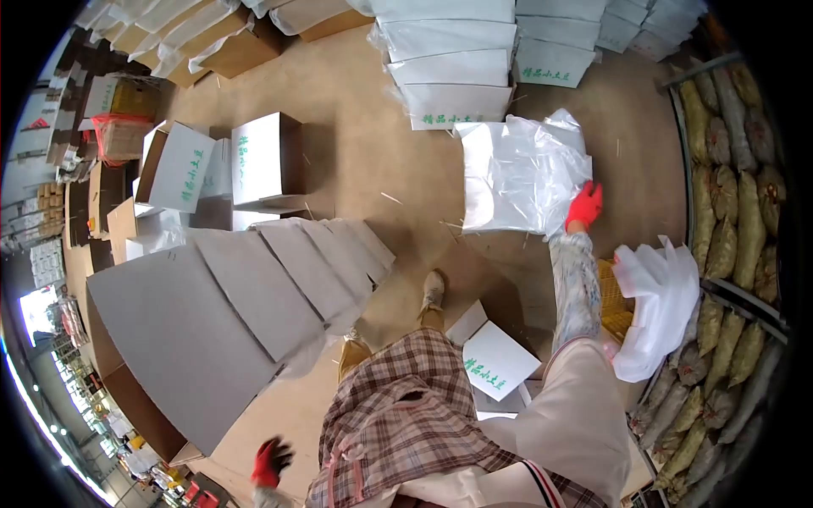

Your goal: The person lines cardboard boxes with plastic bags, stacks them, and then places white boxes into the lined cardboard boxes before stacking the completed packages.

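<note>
My right hand, in a red glove, is at the right edge of a white box covered with a clear plastic liner. It touches the liner there, with its fingers slightly apart. Low on the left, my left hand wears a red and dark glove. Its fingers are spread, a little blurred, and hold nothing. A long row of nested grey-white cartons lies above that hand. White plastic bags hang over a yellow crate to the right of my right forearm.
Stacked white boxes stand at the top. Open cartons sit at the upper left, and another box is beside my legs. Filled sacks line a rack on the right. Brown cartons are at the upper left.
</note>
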A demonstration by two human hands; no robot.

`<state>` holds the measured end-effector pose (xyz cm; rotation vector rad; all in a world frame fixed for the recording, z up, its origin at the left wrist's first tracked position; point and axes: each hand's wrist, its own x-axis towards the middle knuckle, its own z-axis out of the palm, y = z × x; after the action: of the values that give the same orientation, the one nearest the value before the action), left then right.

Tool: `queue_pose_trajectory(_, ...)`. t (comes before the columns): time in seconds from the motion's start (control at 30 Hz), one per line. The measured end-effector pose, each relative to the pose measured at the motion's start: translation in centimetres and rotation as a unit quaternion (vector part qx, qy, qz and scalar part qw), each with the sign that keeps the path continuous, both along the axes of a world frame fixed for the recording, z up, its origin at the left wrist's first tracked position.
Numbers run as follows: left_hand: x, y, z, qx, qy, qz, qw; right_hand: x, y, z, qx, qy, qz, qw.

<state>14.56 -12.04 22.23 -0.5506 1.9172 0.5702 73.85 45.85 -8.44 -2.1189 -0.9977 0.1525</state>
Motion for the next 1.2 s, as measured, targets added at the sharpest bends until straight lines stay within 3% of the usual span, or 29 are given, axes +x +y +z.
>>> queue_pose_trajectory(0.03, 1.0, 1.5, -5.0, 0.061, -0.024, -0.08, 0.995, -3.8, -1.4, 6.4, 0.002, 0.014, 0.112, 0.994)
queue_pose_trajectory(0.07, 5.2, 8.2, -6.6, 0.137, 0.001, -0.192, 0.972, -5.6, -3.7, 8.5, 0.004, 0.037, 0.191, 0.981)
queue_pose_trajectory(0.1, 9.1, 14.7, -6.9, 0.244, 0.04, -0.352, 0.903, -8.0, -6.7, 11.1, 0.014, 0.037, 0.267, 0.963)
queue_pose_trajectory(0.13, 12.3, 19.9, -7.7, 0.318, -0.019, -0.38, 0.868, -10.8, -10.1, 13.9, 0.015, 0.043, 0.329, 0.943)
queue_pose_trajectory(0.17, 14.6, 21.8, -11.0, 0.346, -0.109, -0.341, 0.868, -13.4, -13.3, 17.8, 0.017, 0.002, 0.442, 0.897)
queue_pose_trajectory(0.27, 22.7, 30.4, -8.6, 0.51, -0.008, -0.417, 0.752, -19.1, -21.8, 24.4, -0.032, 0.021, 0.639, 0.768)
queue_pose_trajectory(0.3, 22.9, 29.2, -11.3, 0.625, 0.154, -0.411, 0.646, -20.1, -24.2, 25.0, 0.003, 0.026, 0.671, 0.741)
queue_pose_trajectory(0.33, 22.6, 29.6, -10.3, 0.576, -0.004, -0.252, 0.778, -21.1, -25.6, 26.9, -0.022, 0.029, 0.688, 0.725)
queue_pose_trajectory(0.37, 21.9, 30.0, -8.2, 0.491, -0.163, -0.075, 0.853, -21.9, -26.6, 28.7, -0.046, 0.031, 0.703, 0.709)
queue_pose_trajectory(0.4, 20.8, 29.5, -5.7, 0.485, -0.083, -0.061, 0.868, -21.8, -27.7, 28.4, -0.044, 0.031, 0.71, 0.702)
queue_pose_trajectory(0.43, 18.7, 28.1, -5.0, 0.512, -0.041, -0.1, 0.852, -21.0, -28.6, 27.5, -0.132, 0.268, 0.605, 0.738)
queue_pose_trajectory(0.47, 18.0, 26.9, -3.6, 0.53, 0.009, -0.102, 0.842, -21.1, -29.4, 27.1, -0.213, 0.482, 0.455, 0.718)
queue_pose_trajectory(0.5, 17.5, 25.4, -2.3, 0.547, 0.058, -0.104, 0.829, -23.4, -29.1, 29.1, -0.167, 0.498, 0.443, 0.726)
queue_pose_trajectory(0.57, 17.2, 21.8, -1.4, 0.559, 0.153, -0.178, 0.795, -27.8, -30.5, 32.4, -0.155, 0.405, 0.567, 0.7)
queue_pose_trajectory(0.63, 13.7, 18.4, -0.3, 0.512, 0.202, -0.172, 0.817, -29.4, -31.9, 33.4, -0.219, 0.386, 0.612, 0.654)
queue_pose_trajectory(0.7, 9.4, 15.5, 5.3, 0.564, 0.071, -0.041, 0.822, -30.2, -32.2, 35.0, -0.149, 0.565, 0.442, 0.681)
queue_pose_trajectory(0.73, 8.3, 13.6, 5.9, 0.546, 0.087, -0.08, 0.829, -31.0, -33.2, 36.0, -0.154, 0.539, 0.476, 0.678)
queue_pose_trajectory(0.77, 7.1, 11.2, 3.6, 0.577, 0.095, -0.103, 0.804, -31.9, -34.4, 36.2, -0.16, 0.536, 0.489, 0.67)
queue_pose_trajectory(0.83, 5.4, 9.4, 6.0, 0.62, -0.04, -0.097, 0.777, -33.6, -36.3, 36.2, -0.085, 0.418, 0.537, 0.728)
queue_pose_trajectory(0.9, 3.6, 7.1, 6.8, 0.658, -0.116, -0.132, 0.732, -34.6, -36.3, 36.1, -0.133, 0.416, 0.579, 0.689)
queue_pose_trajectory(0.97, 3.3, 5.2, 7.9, 0.606, -0.08, -0.106, 0.784, -36.4, -36.8, 37.3, -0.111, 0.241, 0.637, 0.723)
queue_pose_trajectory(1.03, 3.9, 4.8, 9.7, 0.607, -0.088, -0.061, 0.788, -37.9, -38.8, 38.2, -0.074, 0.21, 0.639, 0.736)
queue_pose_trajectory(1.1, 5.5, 4.2, 9.0, 0.601, 0.095, -0.176, 0.774, -39.1, -41.9, 38.0, -0.093, 0.28, 0.667, 0.685)
queue_pose_trajectory(1.13, 6.0, 3.9, 8.6, 0.594, 0.113, -0.206, 0.77, -39.9, -43.8, 36.9, -0.072, 0.231, 0.736, 0.632)
queue_pose_trajectory(1.17, 6.6, 3.7, 8.1, 0.586, 0.13, -0.236, 0.764, -40.6, -44.5, 38.0, -0.14, 0.248, 0.735, 0.615)
queue_pose_trajectory(1.2, 6.0, 3.2, 7.9, 0.584, 0.126, -0.205, 0.775, -40.3, -43.5, 38.4, -0.098, 0.246, 0.716, 0.645)
